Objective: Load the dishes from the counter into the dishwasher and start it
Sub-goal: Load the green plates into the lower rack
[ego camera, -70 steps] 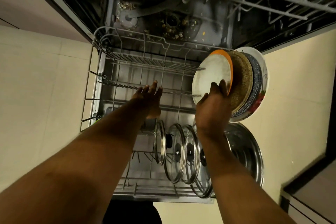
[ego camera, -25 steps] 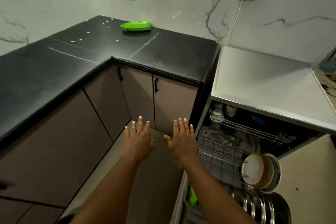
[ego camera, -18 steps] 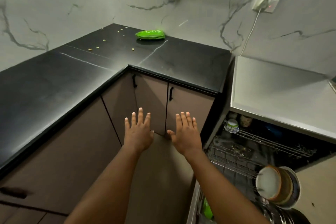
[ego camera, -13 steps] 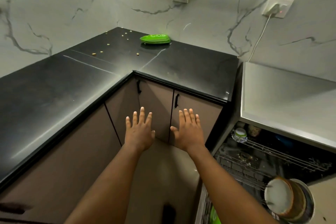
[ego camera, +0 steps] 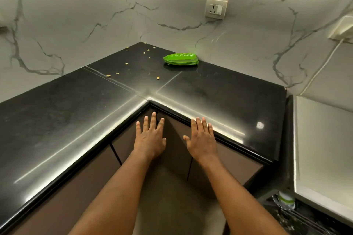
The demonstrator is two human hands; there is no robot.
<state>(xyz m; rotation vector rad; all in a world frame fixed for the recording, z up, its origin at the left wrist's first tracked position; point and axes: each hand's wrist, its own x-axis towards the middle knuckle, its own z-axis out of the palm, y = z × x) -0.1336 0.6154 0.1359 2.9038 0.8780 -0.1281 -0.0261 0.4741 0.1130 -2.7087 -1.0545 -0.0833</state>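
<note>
**Empty hands at the counter corner, green dishes far back**

Left hand (ego camera: pixel 150 140): stretched forward, palm down, fingers straight and a little spread, holding nothing. Right hand (ego camera: pixel 202 140): same pose alongside, flat and empty, thumb pointing toward the left one, a clear gap between the two. Both held out in front of the inner corner of the L-shaped black counter (ego camera: pixel 76 112), above the brown cabinet doors (ego camera: pixel 177 158). Left fingertips just below the corner's edge, right fingertips level with the front edge of the right-hand run.

Green dishes (ego camera: pixel 180 58): far back on the right-hand run of the counter, close to the marble wall (ego camera: pixel 76 15), below the wall socket (ego camera: pixel 216 8) and well beyond both hands. Bright green, lying flat, white ring marks on top. Probably a small stack, going by the layered rim, though too small to count.

To their left, toward the back corner: pale crumbs (ego camera: pixel 108 75) scattered over the dark surface.

At the right: dishwasher (ego camera: pixel 324 149), its pale flat top butting against the end of the counter. Beneath that top, in the bottom right corner, a dim glimpse of the wire rack (ego camera: pixel 305 217), with a small white container (ego camera: pixel 286 199) banded in green at its near-left end. Second socket (ego camera: pixel 342 28) at the wall's right edge, white cable (ego camera: pixel 321 70) trailing down from it toward the dishwasher top.
</note>
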